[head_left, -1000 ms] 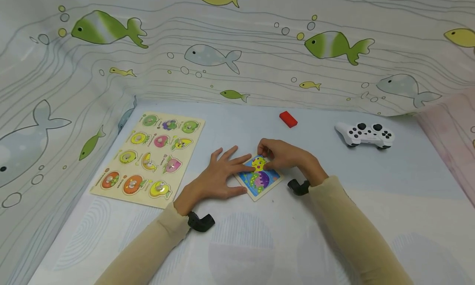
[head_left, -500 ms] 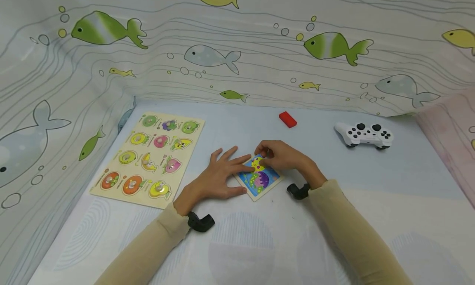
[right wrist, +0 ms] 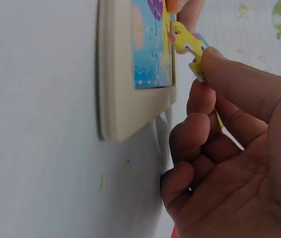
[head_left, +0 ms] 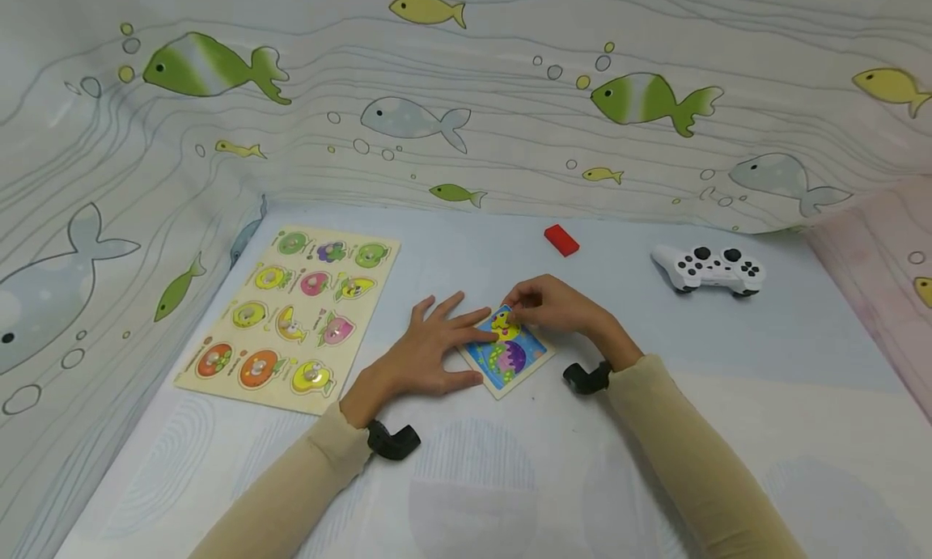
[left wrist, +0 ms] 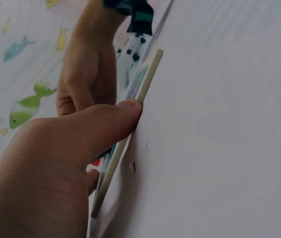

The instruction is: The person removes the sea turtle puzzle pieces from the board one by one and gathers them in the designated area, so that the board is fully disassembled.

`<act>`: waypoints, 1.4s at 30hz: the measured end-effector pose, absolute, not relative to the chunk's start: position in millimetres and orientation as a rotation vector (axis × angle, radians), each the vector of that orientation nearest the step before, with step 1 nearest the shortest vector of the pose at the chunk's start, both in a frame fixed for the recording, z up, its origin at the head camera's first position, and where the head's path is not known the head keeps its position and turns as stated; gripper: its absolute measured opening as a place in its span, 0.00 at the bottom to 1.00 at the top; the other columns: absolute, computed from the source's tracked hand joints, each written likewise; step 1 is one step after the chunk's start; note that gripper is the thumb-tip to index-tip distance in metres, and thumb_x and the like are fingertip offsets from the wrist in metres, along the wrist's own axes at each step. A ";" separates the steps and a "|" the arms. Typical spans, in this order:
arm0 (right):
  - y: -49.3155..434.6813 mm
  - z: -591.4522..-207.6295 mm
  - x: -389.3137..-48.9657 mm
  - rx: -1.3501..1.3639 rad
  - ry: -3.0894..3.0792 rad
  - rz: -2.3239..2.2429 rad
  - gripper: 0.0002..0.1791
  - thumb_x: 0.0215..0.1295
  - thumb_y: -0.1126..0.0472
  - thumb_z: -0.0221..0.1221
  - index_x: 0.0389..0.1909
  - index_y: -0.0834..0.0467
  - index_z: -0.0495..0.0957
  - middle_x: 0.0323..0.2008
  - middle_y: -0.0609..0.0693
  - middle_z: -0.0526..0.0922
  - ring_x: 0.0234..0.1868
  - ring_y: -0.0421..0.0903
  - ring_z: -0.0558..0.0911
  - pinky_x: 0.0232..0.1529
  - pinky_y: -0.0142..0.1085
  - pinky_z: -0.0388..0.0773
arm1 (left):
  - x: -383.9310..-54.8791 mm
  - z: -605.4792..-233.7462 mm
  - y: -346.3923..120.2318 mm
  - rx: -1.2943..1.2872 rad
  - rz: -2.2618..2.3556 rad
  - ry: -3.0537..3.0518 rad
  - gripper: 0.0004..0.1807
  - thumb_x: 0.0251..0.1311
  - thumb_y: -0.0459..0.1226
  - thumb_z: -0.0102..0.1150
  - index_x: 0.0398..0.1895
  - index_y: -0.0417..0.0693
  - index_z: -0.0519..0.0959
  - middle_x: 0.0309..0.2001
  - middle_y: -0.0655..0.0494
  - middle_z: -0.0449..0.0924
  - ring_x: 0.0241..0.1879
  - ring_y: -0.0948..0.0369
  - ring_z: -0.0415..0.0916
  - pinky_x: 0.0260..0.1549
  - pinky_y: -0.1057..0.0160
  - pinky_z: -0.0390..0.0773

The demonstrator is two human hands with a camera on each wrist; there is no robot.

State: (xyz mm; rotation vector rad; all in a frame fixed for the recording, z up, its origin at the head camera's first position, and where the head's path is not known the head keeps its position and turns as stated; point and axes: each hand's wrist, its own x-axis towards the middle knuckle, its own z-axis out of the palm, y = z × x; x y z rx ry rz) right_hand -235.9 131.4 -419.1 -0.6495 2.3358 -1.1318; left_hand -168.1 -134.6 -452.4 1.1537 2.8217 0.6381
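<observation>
A small square jigsaw puzzle [head_left: 526, 373] with a pale wooden frame lies turned cornerwise on the table, showing a purple, green and blue picture. With spread, straight fingers, my left hand [head_left: 425, 349] rests over its left side; the index fingertip reaches the picture, and the thumb [left wrist: 123, 116] lies along the board's edge [left wrist: 111, 173] in the left wrist view. Between thumb and index finger my right hand [head_left: 553, 304] pinches a yellow puzzle piece [right wrist: 187, 42]. That piece is tilted up out of the board's far corner, close over the recess, its other fingers curled beneath.
On the left lies a wooden fruit peg puzzle [head_left: 291, 316] with several knobbed pieces. A red block [head_left: 561, 240] is behind the right hand. Farther right sits a white game controller [head_left: 709, 269]. A fish-print curtain [head_left: 510, 98] borders the back of the table.
The yellow piece has tilted and turned in my right hand, which has shifted slightly left. My left hand stays in place. The head view has tipped up slightly.
</observation>
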 end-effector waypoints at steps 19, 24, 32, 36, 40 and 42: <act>135.1 -416.6 -273.3 -0.564 2.465 -1.167 0.13 0.71 0.60 0.62 0.52 0.60 0.84 0.41 0.56 0.86 0.34 0.49 0.79 0.37 0.33 0.78 | -163.8 -455.8 -134.3 1.133 0.661 2.807 0.32 0.60 0.64 0.58 0.68 0.74 0.74 0.79 0.65 0.61 0.82 0.44 0.44 0.73 0.31 0.39; 130.4 -416.9 -281.8 -0.563 2.513 -1.093 0.15 0.71 0.60 0.62 0.55 0.57 0.84 0.40 0.54 0.87 0.35 0.47 0.79 0.38 0.32 0.78 | -164.3 -455.0 -134.7 1.149 0.659 2.815 0.31 0.60 0.64 0.58 0.68 0.74 0.74 0.78 0.65 0.61 0.82 0.44 0.45 0.73 0.31 0.40; 126.5 -414.6 -285.5 -0.590 2.555 -1.017 0.17 0.69 0.59 0.63 0.57 0.57 0.83 0.39 0.53 0.85 0.38 0.48 0.77 0.40 0.33 0.77 | -165.4 -455.3 -135.0 1.164 0.658 2.828 0.31 0.60 0.64 0.58 0.68 0.74 0.75 0.78 0.64 0.62 0.82 0.44 0.45 0.72 0.30 0.41; 126.1 -417.2 -285.4 -0.633 2.605 -0.965 0.22 0.62 0.56 0.70 0.56 0.57 0.82 0.39 0.53 0.82 0.41 0.48 0.77 0.43 0.33 0.75 | -165.1 -454.7 -135.0 1.180 0.653 2.836 0.32 0.59 0.64 0.59 0.68 0.73 0.74 0.78 0.64 0.62 0.81 0.43 0.46 0.72 0.30 0.42; 124.8 -418.1 -284.7 -0.662 2.622 -0.952 0.24 0.59 0.57 0.72 0.56 0.58 0.82 0.40 0.53 0.83 0.40 0.48 0.77 0.43 0.33 0.76 | -164.7 -454.3 -135.3 1.175 0.634 2.838 0.32 0.60 0.64 0.58 0.68 0.74 0.74 0.78 0.64 0.61 0.82 0.43 0.46 0.72 0.31 0.42; 124.2 -418.2 -284.7 -0.668 2.634 -0.944 0.24 0.60 0.57 0.72 0.57 0.58 0.83 0.40 0.54 0.83 0.40 0.48 0.77 0.43 0.34 0.76 | -164.4 -454.1 -135.2 1.172 0.633 2.837 0.32 0.60 0.64 0.58 0.69 0.74 0.74 0.78 0.64 0.61 0.82 0.43 0.46 0.72 0.31 0.42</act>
